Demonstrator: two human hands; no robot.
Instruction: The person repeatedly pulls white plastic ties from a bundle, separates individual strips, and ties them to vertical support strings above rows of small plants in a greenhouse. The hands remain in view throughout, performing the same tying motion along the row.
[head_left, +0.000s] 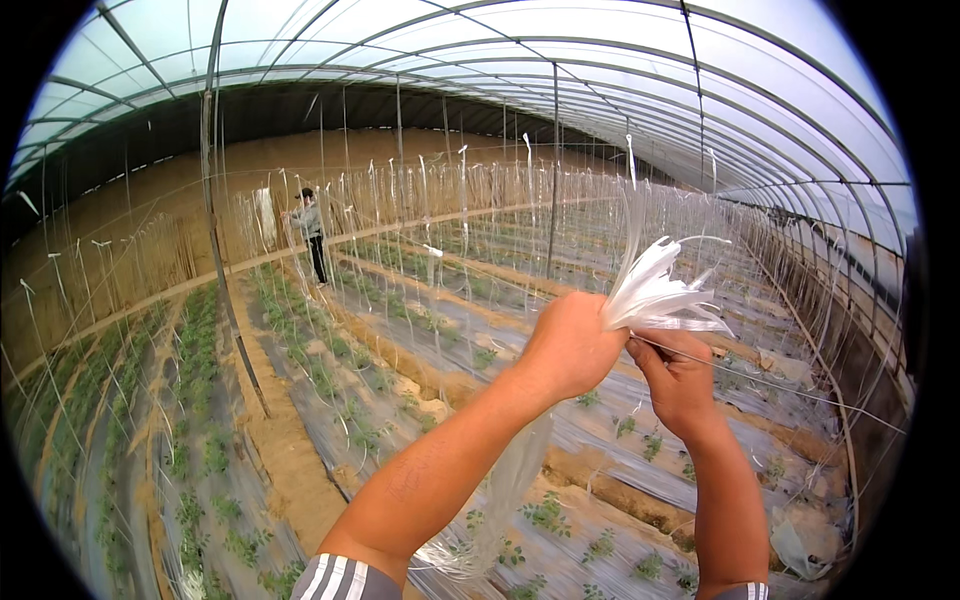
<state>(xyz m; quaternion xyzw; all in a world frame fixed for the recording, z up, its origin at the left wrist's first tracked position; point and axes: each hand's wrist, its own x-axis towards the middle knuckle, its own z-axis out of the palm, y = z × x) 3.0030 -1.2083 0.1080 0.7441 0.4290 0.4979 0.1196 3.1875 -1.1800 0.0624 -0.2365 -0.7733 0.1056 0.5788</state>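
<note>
My left hand is closed around a thick bundle of white plastic twine; the cut ends fan out above the fist and the long strands hang below it, beneath my forearm. Just to the right, my right hand has thumb and forefinger pinched together at a thin wire that runs off to the right, close beside the left fist. Whether the pinch holds the wire or a strand of twine cannot be told. One strand rises from the bundle towards the overhead wires.
Rows of young green plants grow through plastic mulch film. A metal post stands at the left. Many white strings hang from wires. Another person stands farther back among them. A low wall runs along the right.
</note>
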